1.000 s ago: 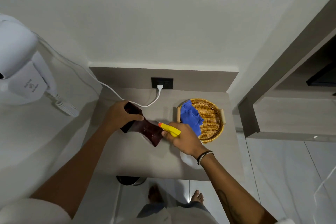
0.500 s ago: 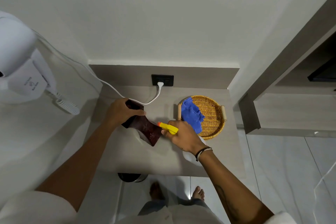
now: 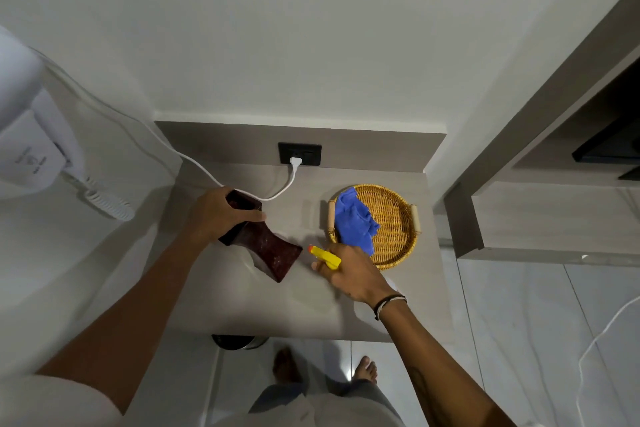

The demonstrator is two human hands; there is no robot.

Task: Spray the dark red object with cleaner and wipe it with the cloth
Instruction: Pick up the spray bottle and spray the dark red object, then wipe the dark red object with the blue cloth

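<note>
below, a grey worktop (image 3: 242,302) fills the corner between two pale walls, with a white wall-mounted dryer (image 3: 24,135) at the far left whose white cord (image 3: 194,163) runs to a black socket (image 3: 300,153) on the back ledge. on the right side of the worktop sits a round wicker tray (image 3: 398,218) with the blue cloth (image 3: 355,220) bunched in its left half, spilling over the near rim. the dark red object (image 3: 273,248), narrow in the middle and flared at both ends, lies tilted at the centre of the worktop, its far end gripped by the left hand (image 3: 221,215), fingers wrapped around it. the right hand (image 3: 353,274), a dark band at its wrist, is closed around a spray bottle (image 3: 325,256); only the yellow head shows, its orange nozzle pointing at the near end of the dark red object, just beside it but apart.
</note>
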